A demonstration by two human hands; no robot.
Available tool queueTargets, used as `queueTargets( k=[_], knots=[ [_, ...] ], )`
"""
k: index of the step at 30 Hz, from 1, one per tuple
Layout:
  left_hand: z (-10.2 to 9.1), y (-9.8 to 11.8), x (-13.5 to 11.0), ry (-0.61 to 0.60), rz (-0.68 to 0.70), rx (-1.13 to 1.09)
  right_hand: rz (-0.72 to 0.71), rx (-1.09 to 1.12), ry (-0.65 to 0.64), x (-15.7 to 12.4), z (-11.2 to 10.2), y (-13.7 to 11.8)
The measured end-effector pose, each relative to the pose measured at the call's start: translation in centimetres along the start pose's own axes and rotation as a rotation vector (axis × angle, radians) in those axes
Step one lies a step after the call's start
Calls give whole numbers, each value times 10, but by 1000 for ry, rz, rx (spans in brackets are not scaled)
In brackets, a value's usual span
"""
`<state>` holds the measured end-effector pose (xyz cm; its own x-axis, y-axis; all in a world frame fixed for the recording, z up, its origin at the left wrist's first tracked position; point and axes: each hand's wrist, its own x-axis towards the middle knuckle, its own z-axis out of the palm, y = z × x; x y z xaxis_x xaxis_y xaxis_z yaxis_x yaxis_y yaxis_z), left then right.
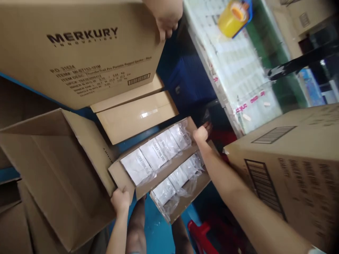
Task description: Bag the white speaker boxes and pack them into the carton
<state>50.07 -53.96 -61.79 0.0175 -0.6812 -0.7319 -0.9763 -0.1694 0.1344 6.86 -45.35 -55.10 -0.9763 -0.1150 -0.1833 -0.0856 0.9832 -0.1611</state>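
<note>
An open cardboard carton [124,174] sits low in the middle, filled with white boxed items in clear plastic bags [155,155]. My left hand [120,201] grips the carton's near left corner flap. My right hand [201,134] holds its far right edge, arm stretched across. A cardboard divider strip runs between two rows of the white boxes.
Another person's hand [165,17] holds a large MERKURY carton [76,49] at top left. An empty open carton [55,173] lies at left, sealed cartons [135,114] behind, a big barcoded carton [291,165] at right. A tape dispenser [234,16] rests on a plastic-covered counter. A red stool [202,234] stands below.
</note>
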Motion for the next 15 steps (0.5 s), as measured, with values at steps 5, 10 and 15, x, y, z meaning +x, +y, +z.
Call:
queueTargets(
  k=[5,10,15],
  knots=[
    [-3,-21,11,37,-105,63,-67,-35,-387,19,17,21],
    [-7,-23,10,39,-129,31,-142,-187,-398,-13,15,7],
    [-54,-26,5,27,-146,-29,-222,-348,-300,-63,-27,-31]
  ],
)
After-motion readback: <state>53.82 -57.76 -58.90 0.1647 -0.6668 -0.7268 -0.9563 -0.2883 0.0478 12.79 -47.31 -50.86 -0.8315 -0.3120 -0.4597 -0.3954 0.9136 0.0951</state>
